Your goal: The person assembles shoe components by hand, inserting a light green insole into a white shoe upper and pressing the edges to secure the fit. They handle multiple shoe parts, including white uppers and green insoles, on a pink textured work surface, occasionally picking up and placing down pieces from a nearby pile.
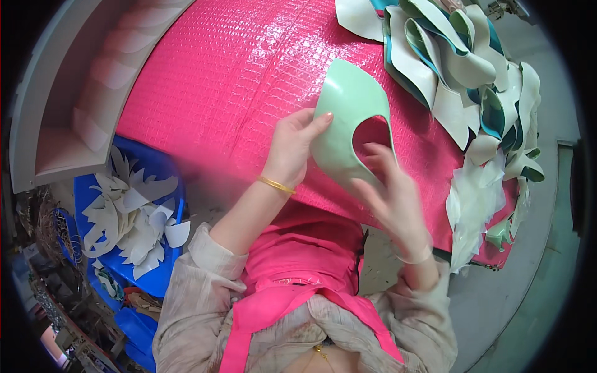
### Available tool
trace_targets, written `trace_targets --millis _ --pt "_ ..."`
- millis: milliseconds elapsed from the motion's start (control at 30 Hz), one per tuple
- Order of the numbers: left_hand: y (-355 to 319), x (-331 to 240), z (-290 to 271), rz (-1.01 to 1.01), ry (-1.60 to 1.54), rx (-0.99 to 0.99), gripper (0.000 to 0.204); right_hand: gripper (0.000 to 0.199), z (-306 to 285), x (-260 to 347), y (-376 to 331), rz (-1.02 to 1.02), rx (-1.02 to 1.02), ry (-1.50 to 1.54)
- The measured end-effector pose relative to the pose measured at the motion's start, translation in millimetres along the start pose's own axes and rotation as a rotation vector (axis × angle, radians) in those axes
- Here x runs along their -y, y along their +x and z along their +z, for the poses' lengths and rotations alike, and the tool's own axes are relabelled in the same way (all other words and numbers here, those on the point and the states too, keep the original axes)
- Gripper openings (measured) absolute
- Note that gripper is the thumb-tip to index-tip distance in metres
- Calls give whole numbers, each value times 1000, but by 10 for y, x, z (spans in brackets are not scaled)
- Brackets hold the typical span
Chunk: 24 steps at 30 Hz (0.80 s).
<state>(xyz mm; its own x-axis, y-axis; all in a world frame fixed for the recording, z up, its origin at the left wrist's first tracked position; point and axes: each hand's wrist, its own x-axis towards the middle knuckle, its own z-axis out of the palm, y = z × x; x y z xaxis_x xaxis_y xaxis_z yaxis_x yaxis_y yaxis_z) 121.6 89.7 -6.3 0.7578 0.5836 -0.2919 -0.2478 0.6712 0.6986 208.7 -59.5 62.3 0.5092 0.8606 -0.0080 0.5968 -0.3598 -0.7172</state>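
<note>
Green piece: I'm watching 1 curved, smooth pale green piece (342, 90) that is hanging in the air between the 2 hands, above the near side of the table; its 1 big oval hole is opening toward the right, and pink is showing through.
Left hand: The left hand (292, 146) is closing on the piece's left edge, thumb lying flat on the face toward me, the other fingers mostly hiding from my view.
Right hand: The right hand (395, 196) is blurring at the hole and lower right edge, fingers partly spreading, thumb sitting apart; I'm seeing no clear grip, so I cannot tell whether it's holding on.
Pink table: The shiny pink cover (236, 74) is stretching beneath, all ridges and glare.
Pile: White pieces (476, 69) with teal insides are heaping up at the table's far right, overlapping each other.
Right edge: Pale, filmy sheets (471, 208) are drooping over the side, and 1 small green piece (499, 234) is lying just beside them.
Blue bin: On the left, a blue bin (163, 276) is holding jagged white scraps (144, 194).
Gray box: Above it, a gray box (81, 171) is standing open.
</note>
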Motion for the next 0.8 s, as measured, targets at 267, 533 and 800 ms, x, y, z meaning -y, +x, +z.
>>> trace_targets --millis 267,533,800 --pt "42 28 206 119 51 -104 24 28 147 -101 272 85 150 -14" --pt "225 16 250 128 42 -130 23 18 319 -186 48 80 131 299" --pt "289 -261 284 233 147 -39 23 29 386 213 289 56 -103 166"
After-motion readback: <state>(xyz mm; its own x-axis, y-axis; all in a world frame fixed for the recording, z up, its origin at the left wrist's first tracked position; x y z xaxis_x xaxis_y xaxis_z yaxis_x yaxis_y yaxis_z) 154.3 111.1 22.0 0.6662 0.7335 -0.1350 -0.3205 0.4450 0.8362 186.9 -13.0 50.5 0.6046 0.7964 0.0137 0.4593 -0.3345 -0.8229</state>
